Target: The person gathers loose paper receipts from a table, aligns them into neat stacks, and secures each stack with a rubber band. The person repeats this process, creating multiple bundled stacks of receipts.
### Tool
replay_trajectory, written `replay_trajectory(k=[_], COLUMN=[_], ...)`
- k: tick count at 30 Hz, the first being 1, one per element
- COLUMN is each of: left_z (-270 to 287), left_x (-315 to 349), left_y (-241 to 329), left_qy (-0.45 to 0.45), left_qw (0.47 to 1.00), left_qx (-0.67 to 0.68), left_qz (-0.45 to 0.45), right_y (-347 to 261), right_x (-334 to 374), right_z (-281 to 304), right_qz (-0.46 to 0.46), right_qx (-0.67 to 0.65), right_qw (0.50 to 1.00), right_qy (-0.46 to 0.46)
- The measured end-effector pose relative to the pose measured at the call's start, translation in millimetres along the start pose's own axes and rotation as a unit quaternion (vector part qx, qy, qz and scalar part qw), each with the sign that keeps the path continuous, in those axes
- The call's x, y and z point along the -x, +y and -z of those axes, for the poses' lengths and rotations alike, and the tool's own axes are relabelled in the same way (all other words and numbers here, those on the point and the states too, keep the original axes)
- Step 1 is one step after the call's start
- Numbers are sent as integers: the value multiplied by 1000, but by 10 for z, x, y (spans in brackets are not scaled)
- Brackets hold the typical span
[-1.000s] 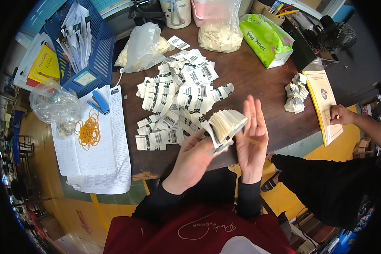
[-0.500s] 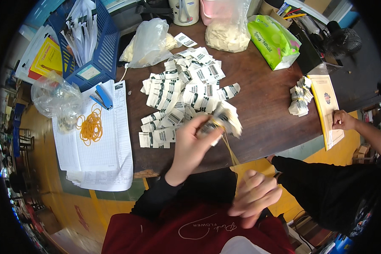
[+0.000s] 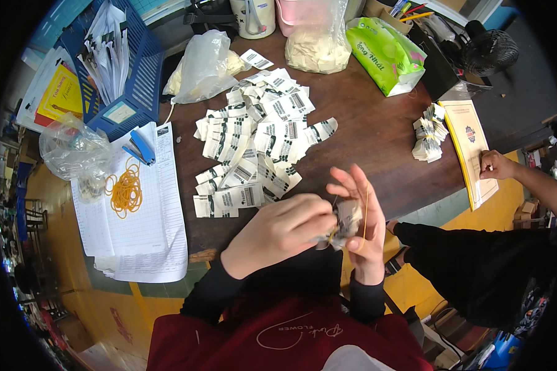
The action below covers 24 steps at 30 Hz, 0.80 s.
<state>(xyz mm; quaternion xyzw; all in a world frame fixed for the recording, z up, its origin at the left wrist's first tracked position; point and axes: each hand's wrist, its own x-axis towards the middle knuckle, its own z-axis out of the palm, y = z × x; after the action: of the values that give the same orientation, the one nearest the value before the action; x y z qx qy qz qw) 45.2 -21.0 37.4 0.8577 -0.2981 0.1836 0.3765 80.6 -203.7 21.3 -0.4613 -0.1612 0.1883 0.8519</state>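
Note:
My left hand (image 3: 281, 232) is closed on one end of a small bundle of white printed labels (image 3: 348, 217), held over the table's near edge. Against the bundle's other side is my right hand (image 3: 368, 238), its fingers raised and partly spread. A thin yellow rubber band (image 3: 366, 207) is stretched taut over those fingers, running toward the bundle. Beyond my hands lies a large loose heap of similar labels (image 3: 254, 145). On the right of the table sits a stack of tied label bundles (image 3: 429, 135).
More rubber bands (image 3: 125, 193) lie on ruled paper (image 3: 142, 226), near a blue stapler (image 3: 141, 147). Behind stand a blue file tray (image 3: 120, 111), plastic bags (image 3: 203, 65) and a green tissue pack (image 3: 387, 55). Another person's hand (image 3: 496, 166) rests on a yellow-edged folder (image 3: 470, 145).
My left hand has carried the label bundle right and nearer to me. My right hand has risen from my lap to meet it, the rubber band now stretched across its fingers.

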Motion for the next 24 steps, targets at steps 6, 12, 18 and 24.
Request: replay_trajectory(k=[6, 12, 18, 24], left_z=[99, 138, 304, 535], left_x=[56, 80, 129, 465], left_y=[19, 34, 43, 47], left_qy=[-29, 5, 85, 101], left_qw=[996, 979, 977, 954], left_qx=[29, 85, 71, 12], left_qz=[77, 186, 183, 282], right_y=[-49, -141, -524, -970], right_x=[0, 16, -55, -546], right_z=[121, -51, 335, 1364], right_qz=[25, 132, 267, 298], right_qx=[232, 467, 528, 560], right_qw=[972, 866, 787, 701], right_qy=[-5, -117, 173, 325])
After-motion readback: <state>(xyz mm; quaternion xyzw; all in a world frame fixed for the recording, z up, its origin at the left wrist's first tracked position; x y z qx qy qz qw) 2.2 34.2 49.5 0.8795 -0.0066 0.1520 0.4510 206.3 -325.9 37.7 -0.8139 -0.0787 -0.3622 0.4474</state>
